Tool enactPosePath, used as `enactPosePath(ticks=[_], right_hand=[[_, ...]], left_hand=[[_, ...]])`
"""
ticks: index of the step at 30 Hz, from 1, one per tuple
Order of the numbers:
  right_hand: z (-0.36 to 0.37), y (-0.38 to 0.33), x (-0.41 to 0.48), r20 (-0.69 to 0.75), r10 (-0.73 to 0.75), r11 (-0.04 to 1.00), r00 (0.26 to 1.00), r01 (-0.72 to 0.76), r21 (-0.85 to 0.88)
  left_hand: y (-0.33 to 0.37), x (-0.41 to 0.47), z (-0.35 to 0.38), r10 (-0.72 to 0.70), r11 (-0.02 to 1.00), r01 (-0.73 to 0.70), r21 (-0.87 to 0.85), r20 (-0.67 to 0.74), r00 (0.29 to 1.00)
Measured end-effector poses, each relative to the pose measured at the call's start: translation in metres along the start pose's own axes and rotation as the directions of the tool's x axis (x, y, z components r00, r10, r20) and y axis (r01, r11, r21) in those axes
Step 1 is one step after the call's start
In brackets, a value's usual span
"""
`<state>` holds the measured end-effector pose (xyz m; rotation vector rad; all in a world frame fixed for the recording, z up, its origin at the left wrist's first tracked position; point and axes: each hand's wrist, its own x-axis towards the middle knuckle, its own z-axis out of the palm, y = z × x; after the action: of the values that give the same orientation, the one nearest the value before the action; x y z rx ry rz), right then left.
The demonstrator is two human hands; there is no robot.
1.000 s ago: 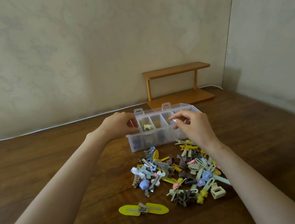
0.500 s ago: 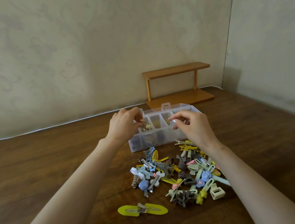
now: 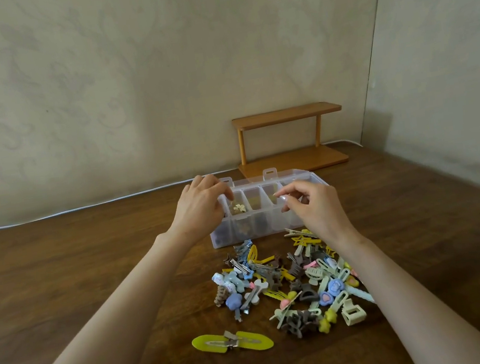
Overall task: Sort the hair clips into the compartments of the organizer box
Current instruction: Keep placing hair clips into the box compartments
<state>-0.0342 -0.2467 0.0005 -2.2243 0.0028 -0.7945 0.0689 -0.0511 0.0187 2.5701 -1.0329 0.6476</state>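
Directly ahead in the head view, a clear organizer box [image 3: 258,225] stands on the dark wooden worktop [image 3: 59,269], its lid [image 3: 268,176] folded open behind it. A cream clip [image 3: 238,208] lies in one of the back compartments near the left end; darker things show through the front wall, too blurred to name.

The left hand [image 3: 202,210] hangs over the box's left end, its fingers [image 3: 228,197] curled with the tips drawn together above the cream clip; I cannot tell whether they hold anything. The right hand [image 3: 313,208] hovers at the box's front right, thumb and forefinger close together above the middle dividers; whether they pinch something I cannot tell.

Just in front of the box lies a loose pile of hair clips [image 3: 292,279] in yellow, blue, green, brown and cream. A long yellow-green clip [image 3: 232,341] lies apart, nearer the person.

Behind the box a small wooden shelf [image 3: 288,141] stands against the wall, and a white cable [image 3: 82,207] runs along the worktop's far edge.
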Motion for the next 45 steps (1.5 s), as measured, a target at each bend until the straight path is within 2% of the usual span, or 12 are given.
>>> enactPosePath(ticks=[2, 5, 10, 13, 18, 20, 23, 26, 29, 33, 38, 45], right_hand=[[0.0, 0.0, 0.0, 0.0, 0.0, 1.0, 1.0, 0.0, 0.002], [0.0, 0.001, 0.0, -0.002, 0.002, 1.0, 1.0, -0.002, 0.002], [0.0, 0.0, 0.0, 0.001, 0.004, 1.0, 1.0, -0.004, -0.002], [0.0, 0.0, 0.0, 0.006, 0.005, 1.0, 1.0, -0.005, 0.001], [-0.009, -0.007, -0.001, 0.085, 0.041, 0.999, 0.996, -0.04, -0.013], [-0.018, -0.01, 0.0, 0.296, 0.09, 0.993, 0.951, -0.064, -0.096], [-0.026, -0.013, -0.001, 0.592, 0.171, 0.979, 0.787, -0.071, -0.189], [-0.022, -0.015, -0.003, 0.708, 0.16, 0.985, 0.688, -0.069, -0.155], [-0.012, -0.013, -0.006, 0.747, 0.147, 0.988, 0.648, -0.06, -0.142], [-0.01, -0.01, -0.006, 0.703, 0.138, 0.99, 0.698, -0.107, -0.087], [-0.014, -0.013, -0.002, 0.549, 0.081, 0.982, 0.832, -0.161, 0.099], [-0.014, -0.014, -0.001, 0.455, 0.103, 0.927, 0.884, -0.252, 0.279]], left_hand=[[0.001, 0.0, -0.001, 0.023, 0.999, -0.023, -0.035, -0.01, 1.0], [0.001, -0.002, -0.003, 0.075, 0.997, -0.078, 0.022, 0.11, 0.991], [0.0, -0.003, -0.003, 0.048, 0.998, -0.048, 0.027, -0.006, 0.999], [0.002, -0.001, -0.003, 0.044, 0.999, -0.047, 0.022, 0.105, 0.993], [0.003, -0.004, -0.001, 0.018, 1.0, -0.019, 0.004, 0.121, 0.993], [0.005, -0.007, -0.001, 0.001, 1.0, 0.0, -0.011, 0.097, 0.995], [0.015, -0.012, -0.005, -0.039, 0.995, 0.032, -0.096, -0.072, 0.997], [0.025, -0.019, -0.006, -0.016, 0.988, -0.011, -0.155, -0.172, 0.985], [0.03, -0.02, -0.005, -0.008, 0.982, -0.021, -0.19, -0.15, 0.989], [0.027, -0.018, -0.009, -0.037, 0.972, -0.001, -0.237, -0.157, 0.987], [0.025, -0.019, -0.016, -0.053, 0.956, 0.014, -0.293, -0.126, 0.991], [0.038, -0.022, -0.017, 0.021, 0.873, 0.065, -0.483, 0.171, 0.985]])
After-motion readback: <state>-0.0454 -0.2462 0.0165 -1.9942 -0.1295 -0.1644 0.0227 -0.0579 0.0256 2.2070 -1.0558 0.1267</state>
